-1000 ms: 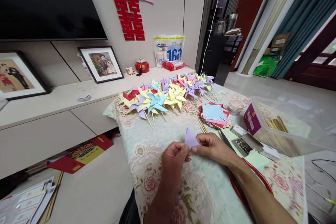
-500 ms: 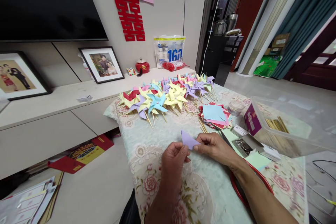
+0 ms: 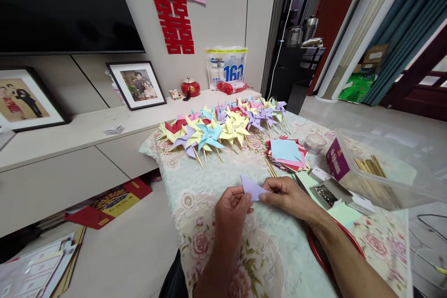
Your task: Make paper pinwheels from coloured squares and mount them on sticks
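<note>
A purple piece of paper, folded into a triangle, is held above the table between both hands. My left hand pinches its left edge, thumb in front. My right hand grips the right corner between thumb and fingers. Under my right forearm lie red-handled scissors, their dark blades partly hidden. Just beyond the right hand is a stack of coloured paper squares, light blue on top, with a few thin sticks beside it. Finished paper pinwheels in several colours cover the far end of the table.
At the right, a small open box of metal fasteners sits on pale green paper. Behind it stands a clear plastic tub with wooden sticks inside. A round clear container is near the paper stack. The flowered tablecloth covers the table.
The view has shifted very slightly. Both hands keep hold of the folded purple paper in nearly the same place.
</note>
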`<state>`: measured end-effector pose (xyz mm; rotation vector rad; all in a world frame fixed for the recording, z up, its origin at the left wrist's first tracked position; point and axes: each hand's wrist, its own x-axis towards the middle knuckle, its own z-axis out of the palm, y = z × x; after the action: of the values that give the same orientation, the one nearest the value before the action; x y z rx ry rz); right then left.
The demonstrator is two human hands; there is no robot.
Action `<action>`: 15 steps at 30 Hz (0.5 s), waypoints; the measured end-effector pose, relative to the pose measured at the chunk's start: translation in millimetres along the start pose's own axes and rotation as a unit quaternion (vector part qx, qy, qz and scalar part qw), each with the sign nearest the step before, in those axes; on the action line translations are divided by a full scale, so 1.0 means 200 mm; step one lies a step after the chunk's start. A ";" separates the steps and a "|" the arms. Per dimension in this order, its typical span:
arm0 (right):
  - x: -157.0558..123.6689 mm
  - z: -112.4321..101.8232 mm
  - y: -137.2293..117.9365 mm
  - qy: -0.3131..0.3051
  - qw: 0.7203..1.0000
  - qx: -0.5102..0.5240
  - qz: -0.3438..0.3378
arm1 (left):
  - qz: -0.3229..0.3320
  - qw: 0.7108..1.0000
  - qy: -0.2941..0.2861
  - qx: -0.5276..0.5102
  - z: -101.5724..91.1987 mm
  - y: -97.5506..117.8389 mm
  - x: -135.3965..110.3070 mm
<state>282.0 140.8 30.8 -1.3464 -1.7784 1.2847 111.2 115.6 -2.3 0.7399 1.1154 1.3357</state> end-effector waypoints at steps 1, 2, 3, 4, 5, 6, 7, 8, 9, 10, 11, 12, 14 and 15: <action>0.00 0.00 0.00 -0.008 1.000 0.004 0.000 | 0.005 1.000 0.001 0.002 0.00 0.00 0.00; 0.00 0.00 0.01 -0.017 1.000 0.010 -0.001 | 0.010 1.000 0.000 0.001 0.00 0.00 0.00; 0.00 0.00 0.01 -0.023 1.000 0.016 -0.003 | 0.014 1.000 -0.001 -0.001 0.00 0.00 0.00; 0.00 0.01 0.01 -0.026 0.999 0.021 -0.005 | 0.017 1.000 -0.005 -0.002 0.00 -0.01 0.00; 0.00 0.01 0.01 -0.024 0.999 0.022 -0.005 | 0.017 1.000 -0.012 -0.002 0.00 -0.01 0.01; 0.00 0.01 0.01 -0.019 1.000 0.019 -0.005 | 0.015 1.000 -0.019 0.000 0.00 -0.01 0.01; 0.00 0.01 0.01 -0.012 1.000 0.014 -0.004 | 0.011 1.000 -0.024 0.003 0.00 -0.01 0.01; 0.00 0.01 0.00 -0.005 1.000 0.009 -0.003 | 0.006 1.000 -0.029 0.008 0.00 -0.01 0.01; 0.00 0.01 0.00 -0.002 1.000 0.005 -0.001 | 0.003 0.999 -0.029 0.011 0.01 -0.01 0.00; 0.00 0.01 0.00 -0.001 1.000 0.002 0.001 | 0.001 1.000 -0.026 0.015 0.01 -0.01 0.00; 0.00 0.00 0.00 -0.002 1.000 0.001 0.001 | 0.001 1.000 -0.021 0.019 0.01 -0.01 0.00; -0.01 0.00 0.00 -0.006 1.000 0.003 0.000 | 0.004 1.000 -0.013 0.023 0.01 -0.01 0.00; -0.01 0.01 0.01 -0.014 1.000 0.018 -0.005 | 0.010 0.999 0.002 0.030 0.00 -0.02 0.01; 0.00 0.01 0.01 -0.017 0.999 0.029 -0.008 | 0.014 0.999 0.009 0.033 0.00 -0.02 0.01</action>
<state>281.7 139.5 28.7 -1.2838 -1.7580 1.3465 112.5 116.6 -5.7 0.7955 1.1720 1.3361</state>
